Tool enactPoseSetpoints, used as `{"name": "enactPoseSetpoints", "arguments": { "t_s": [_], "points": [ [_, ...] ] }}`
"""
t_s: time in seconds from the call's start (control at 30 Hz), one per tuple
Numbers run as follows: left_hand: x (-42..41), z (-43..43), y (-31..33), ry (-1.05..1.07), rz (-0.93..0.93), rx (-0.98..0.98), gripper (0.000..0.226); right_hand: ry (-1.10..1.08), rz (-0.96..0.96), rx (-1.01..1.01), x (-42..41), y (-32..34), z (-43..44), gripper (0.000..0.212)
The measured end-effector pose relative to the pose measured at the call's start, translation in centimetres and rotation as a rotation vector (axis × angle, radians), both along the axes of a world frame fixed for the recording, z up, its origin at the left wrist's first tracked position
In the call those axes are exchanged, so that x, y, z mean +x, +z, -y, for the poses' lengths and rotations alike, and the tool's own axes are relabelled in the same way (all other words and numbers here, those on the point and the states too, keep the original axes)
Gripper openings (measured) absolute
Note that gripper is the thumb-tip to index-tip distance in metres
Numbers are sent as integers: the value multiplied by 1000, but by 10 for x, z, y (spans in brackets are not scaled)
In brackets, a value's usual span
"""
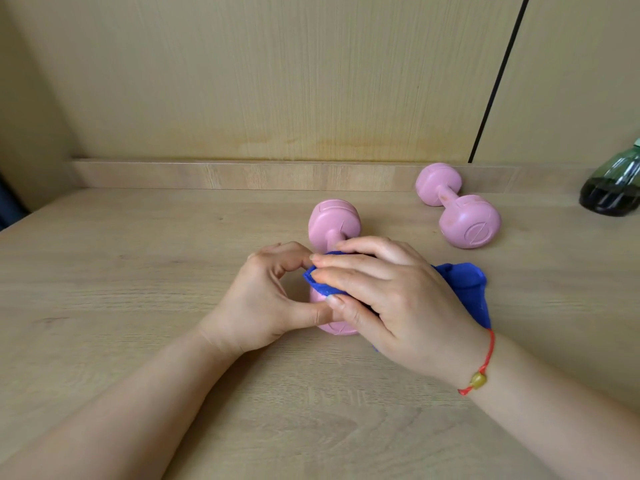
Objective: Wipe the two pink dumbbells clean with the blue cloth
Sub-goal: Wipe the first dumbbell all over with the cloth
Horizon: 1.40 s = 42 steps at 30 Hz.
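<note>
**Position of the work items.** The near dumbbell (334, 225) lay on its side on the counter (138, 271), at the centre of the view. Its long axis ran almost straight away from the person. The far head was exposed and the near head was mostly covered by the hands. The second dumbbell (469, 225) lay well apart, to the right and further back, close to the low ledge (242, 174) at the rear of the counter. Its long axis ran diagonally from far-left to near-right, and the near end face, bearing a round embossed mark, was turned towards the camera.

**Arm pose.** Both forearms reached in from the lower corners of the view and converged on the near head. The right wrist carried a red string bracelet (479, 380) with a yellowish bead.

**Hand state.**
- The left hand (263, 299) was curled round the left side of the near head. Its thumb (311, 315) lay against the pink surface and its fingers arched over the top.
- The right hand (391, 299) lay across the top of the near head, palm down, with its fingers (346, 261) extended over the blue cloth (465, 282) and the thumb tucked beneath, gripping the cloth against the head. The remainder of the cloth trailed from under the palm to the right and rested on the counter.

**Other items.** A dark green bottle (613, 192) lay at the right edge of the view.
</note>
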<state>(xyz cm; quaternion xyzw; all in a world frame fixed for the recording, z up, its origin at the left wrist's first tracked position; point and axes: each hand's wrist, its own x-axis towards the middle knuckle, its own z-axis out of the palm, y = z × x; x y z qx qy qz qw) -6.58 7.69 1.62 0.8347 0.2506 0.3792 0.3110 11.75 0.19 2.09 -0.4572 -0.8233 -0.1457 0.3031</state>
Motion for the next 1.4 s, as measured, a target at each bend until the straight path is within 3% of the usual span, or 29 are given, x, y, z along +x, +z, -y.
{"name": "enactPoseSetpoints", "arguments": {
  "t_s": [0.5,0.8,1.17,1.4],
  "points": [
    [2,-1,-1,3,53,-215,45,24,-112,34,21,8,11,27],
    [3,0,0,-1,38,-213,42,78,-93,-92,5,10,0,31],
    [6,1,2,-16,76,-214,41,85,-309,-59,19,12,12,28],
    [1,1,2,-5,41,-189,33,59,-81,-66,-10,13,0,28]
  ]
}}
